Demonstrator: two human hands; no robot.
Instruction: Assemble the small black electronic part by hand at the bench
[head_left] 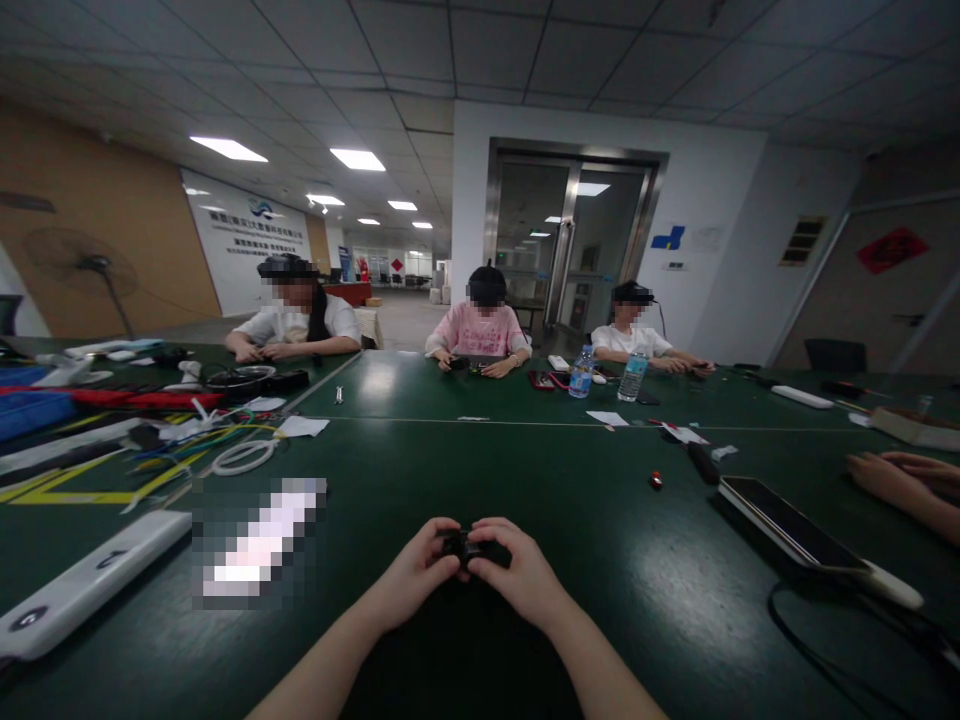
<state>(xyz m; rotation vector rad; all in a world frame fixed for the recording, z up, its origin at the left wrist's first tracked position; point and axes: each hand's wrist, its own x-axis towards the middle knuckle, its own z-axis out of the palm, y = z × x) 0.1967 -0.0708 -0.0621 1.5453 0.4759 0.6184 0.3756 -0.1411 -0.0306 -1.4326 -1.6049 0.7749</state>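
Observation:
Near the front middle of the green table, both of my hands meet around a small black object [471,548], its kind hidden by the fingers. My left hand [417,568] grips its left end between thumb and curled fingers. On the opposite end, my right hand [519,566] has its thumb at the near side and its fingers over the top. The object seems to be just above the tabletop [360,540].
To my left lie a long white device [97,585], a blurred-out bright item [262,540] and a coiled white cable [246,457]. A dark-screened phone-like device [791,525] lies right, near another person's hands [900,482]. Two bottles [581,375] stand farther back; three people sit opposite.

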